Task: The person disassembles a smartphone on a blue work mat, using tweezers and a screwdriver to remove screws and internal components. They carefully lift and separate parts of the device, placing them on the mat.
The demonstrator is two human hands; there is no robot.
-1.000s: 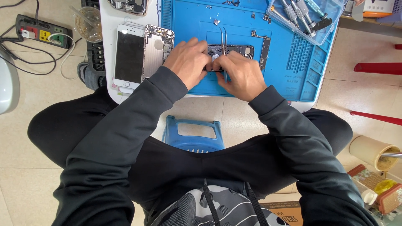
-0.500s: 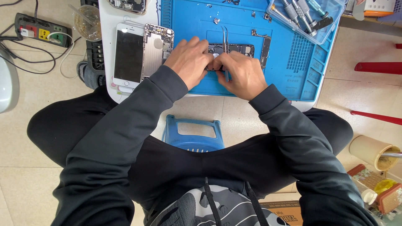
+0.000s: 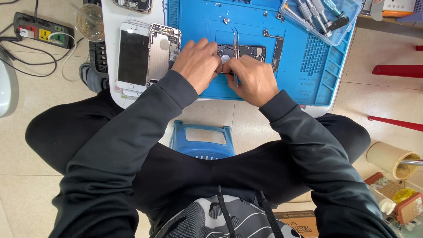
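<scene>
A dark phone circuit board (image 3: 251, 51) lies on the blue work mat (image 3: 202, 26). My left hand (image 3: 199, 64) rests on the board's left end, fingers curled down on it. My right hand (image 3: 253, 79) grips metal tweezers (image 3: 235, 44), their two prongs pointing away from me over the board. Both hands touch each other at the board. A narrow second board strip (image 3: 278, 48) lies just right of it. What the fingertips pinch under the hands is hidden.
An opened phone, with its white screen (image 3: 132, 57) beside its metal rear shell (image 3: 162, 53), lies on the white table's left part. A clear tray of screwdrivers (image 3: 321, 17) sits at the back right. Small loose parts dot the mat. A blue stool (image 3: 202, 139) stands under me, a power strip (image 3: 42, 33) at the left.
The tweezers have tipped up so their prongs stand over the board. Both hands stay at the same spot with small finger shifts.
</scene>
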